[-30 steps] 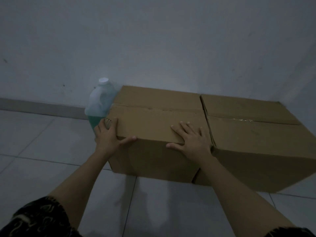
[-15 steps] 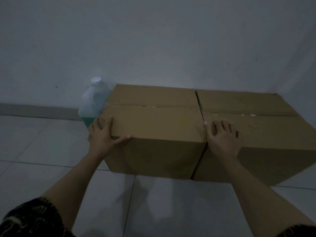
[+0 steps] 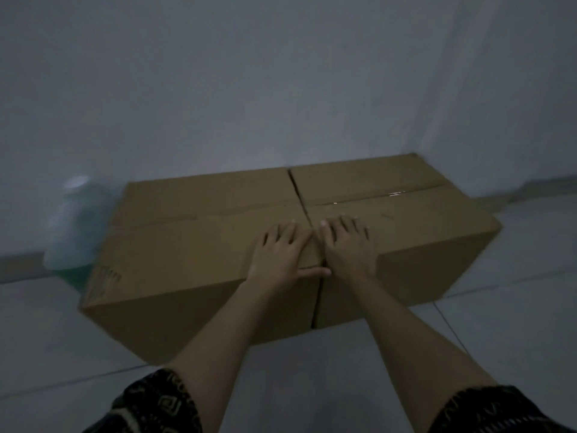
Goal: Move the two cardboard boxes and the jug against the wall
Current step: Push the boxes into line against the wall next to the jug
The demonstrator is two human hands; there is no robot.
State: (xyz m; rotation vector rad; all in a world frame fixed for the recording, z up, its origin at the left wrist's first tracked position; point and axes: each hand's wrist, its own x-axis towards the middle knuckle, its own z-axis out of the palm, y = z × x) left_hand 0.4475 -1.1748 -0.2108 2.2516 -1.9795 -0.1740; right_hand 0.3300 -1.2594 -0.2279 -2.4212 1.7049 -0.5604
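Two brown cardboard boxes stand side by side on the floor, backs near the wall: the left box (image 3: 187,245) and the right box (image 3: 415,226), touching along a seam. My left hand (image 3: 281,257) lies flat on the left box's front top edge beside the seam, thumb over the front face. My right hand (image 3: 349,245) lies flat on the right box's top next to it. A translucent plastic jug (image 3: 73,226) with a white cap and green liquid stands at the left box's far left corner, by the wall, blurred.
A pale wall (image 3: 281,89) with a grey skirting strip (image 3: 18,267) runs behind the boxes; a second wall (image 3: 530,104) forms a corner at the right. Light floor tiles (image 3: 515,323) spread in front and to both sides.
My left hand has slid from the left box's left corner to the seam, next to my right hand. The view has shifted and tilted, so the boxes appear rotated.
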